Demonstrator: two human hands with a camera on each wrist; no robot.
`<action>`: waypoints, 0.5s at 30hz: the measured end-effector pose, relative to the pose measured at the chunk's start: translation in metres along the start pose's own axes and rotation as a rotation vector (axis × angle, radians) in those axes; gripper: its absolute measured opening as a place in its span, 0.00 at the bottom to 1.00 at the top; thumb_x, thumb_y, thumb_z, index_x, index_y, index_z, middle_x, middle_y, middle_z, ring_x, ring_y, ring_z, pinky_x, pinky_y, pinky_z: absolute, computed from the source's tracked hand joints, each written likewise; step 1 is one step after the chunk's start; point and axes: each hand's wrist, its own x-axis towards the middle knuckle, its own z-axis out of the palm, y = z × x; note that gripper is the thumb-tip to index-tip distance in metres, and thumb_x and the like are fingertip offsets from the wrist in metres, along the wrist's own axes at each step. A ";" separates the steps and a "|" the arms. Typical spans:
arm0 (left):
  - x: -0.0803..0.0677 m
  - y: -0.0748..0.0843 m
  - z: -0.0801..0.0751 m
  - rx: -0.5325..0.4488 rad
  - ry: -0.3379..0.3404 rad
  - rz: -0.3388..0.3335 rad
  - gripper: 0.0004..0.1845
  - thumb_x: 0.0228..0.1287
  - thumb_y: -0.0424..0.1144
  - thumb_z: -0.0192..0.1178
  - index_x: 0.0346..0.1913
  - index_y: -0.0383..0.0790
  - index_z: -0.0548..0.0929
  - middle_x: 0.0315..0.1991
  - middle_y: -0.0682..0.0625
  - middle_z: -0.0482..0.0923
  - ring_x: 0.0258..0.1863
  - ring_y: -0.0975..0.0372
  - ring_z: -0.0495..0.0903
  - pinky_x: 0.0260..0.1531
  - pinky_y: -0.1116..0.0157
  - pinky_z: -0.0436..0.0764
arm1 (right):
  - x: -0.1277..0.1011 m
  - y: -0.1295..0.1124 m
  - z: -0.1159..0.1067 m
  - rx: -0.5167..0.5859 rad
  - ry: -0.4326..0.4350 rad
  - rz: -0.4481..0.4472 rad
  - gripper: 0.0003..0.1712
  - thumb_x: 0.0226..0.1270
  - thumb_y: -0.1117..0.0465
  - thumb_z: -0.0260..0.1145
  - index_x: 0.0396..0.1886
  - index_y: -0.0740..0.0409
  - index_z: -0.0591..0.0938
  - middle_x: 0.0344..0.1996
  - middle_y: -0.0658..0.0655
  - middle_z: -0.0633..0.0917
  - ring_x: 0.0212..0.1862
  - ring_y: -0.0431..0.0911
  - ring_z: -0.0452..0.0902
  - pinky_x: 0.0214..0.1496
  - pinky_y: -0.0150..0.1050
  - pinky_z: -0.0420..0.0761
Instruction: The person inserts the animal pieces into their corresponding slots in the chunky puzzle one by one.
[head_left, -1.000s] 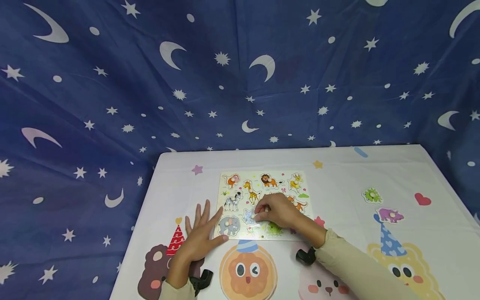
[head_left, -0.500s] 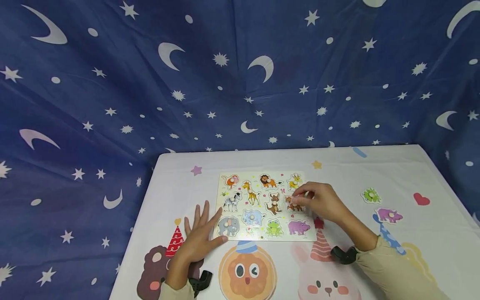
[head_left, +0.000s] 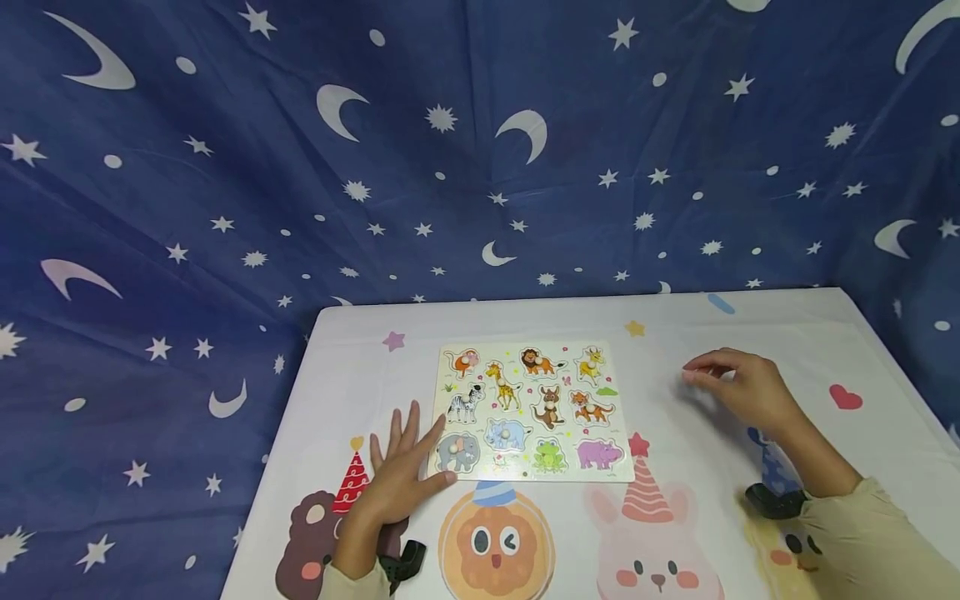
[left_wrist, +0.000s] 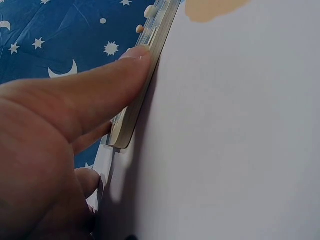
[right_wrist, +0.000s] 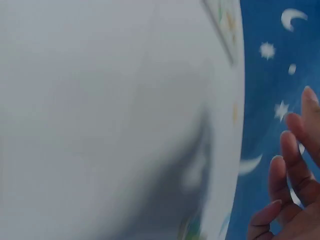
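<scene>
A peg puzzle board [head_left: 525,475] with animal pictures lies on the table in the head view. Among its animals are a lion [head_left: 538,362], a giraffe [head_left: 502,386], a rhino [head_left: 507,434], a frog [head_left: 550,456] and a purple hippo [head_left: 599,454]. My left hand [head_left: 405,471] is spread at the board's near left corner. In the left wrist view its thumb [left_wrist: 120,75] lies against the board's edge [left_wrist: 137,107]. My right hand [head_left: 742,396] hovers right of the board, fingers loosely bent. The right wrist view shows those fingers [right_wrist: 291,150] apart, holding nothing.
The white tablecloth [head_left: 675,333] carries printed cartoon figures and a red heart [head_left: 845,397]. A dark blue curtain [head_left: 420,167] with moons and stars hangs behind. Low in the right wrist view a blurred green patch [right_wrist: 191,227] shows at the hand's shadow.
My right hand has gone from the rhino to the tiger picture, then off the board to the right. It now covers the loose frog and hippo pieces. My left hand has stayed put.
</scene>
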 end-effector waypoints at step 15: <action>0.000 0.000 0.000 0.010 -0.002 -0.005 0.45 0.64 0.57 0.66 0.81 0.55 0.58 0.84 0.42 0.31 0.82 0.41 0.24 0.69 0.30 0.20 | 0.001 0.070 -0.039 -0.038 -0.180 0.229 0.31 0.69 0.38 0.67 0.56 0.60 0.85 0.52 0.67 0.84 0.51 0.57 0.74 0.44 0.49 0.76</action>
